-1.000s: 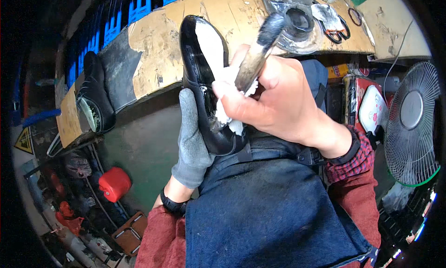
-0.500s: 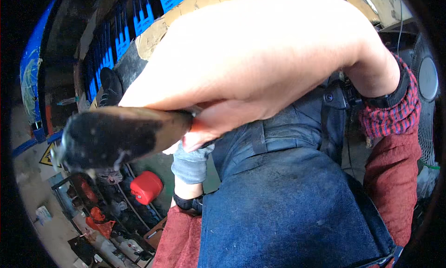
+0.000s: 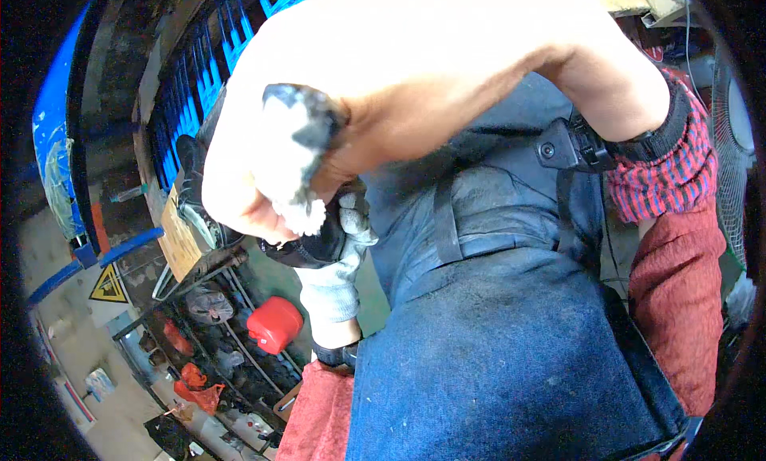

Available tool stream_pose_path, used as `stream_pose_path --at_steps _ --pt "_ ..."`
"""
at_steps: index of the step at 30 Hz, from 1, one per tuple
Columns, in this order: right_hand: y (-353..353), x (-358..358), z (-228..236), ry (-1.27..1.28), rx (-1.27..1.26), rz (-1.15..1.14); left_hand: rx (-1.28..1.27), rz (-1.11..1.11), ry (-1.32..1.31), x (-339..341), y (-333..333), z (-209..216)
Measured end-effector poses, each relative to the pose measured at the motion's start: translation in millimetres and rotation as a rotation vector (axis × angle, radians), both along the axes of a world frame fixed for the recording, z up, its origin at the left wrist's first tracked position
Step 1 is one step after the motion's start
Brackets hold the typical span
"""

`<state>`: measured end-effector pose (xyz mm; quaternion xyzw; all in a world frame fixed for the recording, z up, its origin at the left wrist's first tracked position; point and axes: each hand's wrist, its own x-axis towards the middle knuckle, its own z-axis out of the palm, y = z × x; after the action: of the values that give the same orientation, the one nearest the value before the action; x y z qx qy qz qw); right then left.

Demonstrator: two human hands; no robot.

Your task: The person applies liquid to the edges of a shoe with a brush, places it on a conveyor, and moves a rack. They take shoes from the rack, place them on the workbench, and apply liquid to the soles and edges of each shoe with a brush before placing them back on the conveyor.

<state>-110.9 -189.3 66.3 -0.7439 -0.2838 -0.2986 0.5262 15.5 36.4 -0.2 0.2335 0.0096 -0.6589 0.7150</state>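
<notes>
My bare right hand point(image 3: 399, 70) fills the upper middle, close to the camera and overexposed. Its fingers are curled round a brush-like tool point(image 3: 299, 134), whose end is dark with white smears. A ragged white tip point(image 3: 303, 218) points down at a black item point(image 3: 307, 252), which looks like a shoe but is mostly hidden. My left hand point(image 3: 351, 229), in a grey glove, is closed on that black item from the right and below. A small black device point(image 3: 558, 146) is strapped at my right wrist. A blue denim apron point(image 3: 479, 349) covers my front.
At the upper left runs a rack with blue prongs point(image 3: 203, 86). Another black shoe point(image 3: 190, 154) is beside a wooden board point(image 3: 182, 233). A red jerrycan point(image 3: 275, 325) and cluttered shelving are lower left, a yellow warning sign point(image 3: 109, 285) nearby. A fan point(image 3: 734, 142) stands far right.
The tool has swung from pointing left to pointing downward, and my right hand has turned with it. The black item and my gloved left hand now show more. The whole view has shifted slightly.
</notes>
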Motion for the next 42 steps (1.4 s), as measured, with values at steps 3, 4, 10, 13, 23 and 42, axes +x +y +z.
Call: stream_pose_path --at_steps 3,4,10,13,23,42 --pt "0.0 7.4 -2.4 -0.013 0.076 0.020 -0.001 0.014 0.295 0.2 -8.0 -1.6" --pt "0.8 10.3 -3.4 -0.017 0.096 0.035 -0.058 -0.026 0.364 5.9 -5.2 -8.8" --pt "-13.6 13.4 14.5 0.198 -0.102 0.067 0.034 0.007 0.337 -24.3 -5.6 17.4" --pt "-23.2 3.1 26.3 -0.154 -0.270 -0.020 0.035 -0.002 0.371 -19.9 -9.6 20.8" --pt "-20.9 2.6 31.3 0.167 -0.085 0.059 0.032 0.262 0.266 -6.3 11.9 -14.5" --pt "-13.2 13.8 26.2 0.060 -0.176 -0.237 -0.093 -0.004 0.375 -9.4 1.2 0.0"
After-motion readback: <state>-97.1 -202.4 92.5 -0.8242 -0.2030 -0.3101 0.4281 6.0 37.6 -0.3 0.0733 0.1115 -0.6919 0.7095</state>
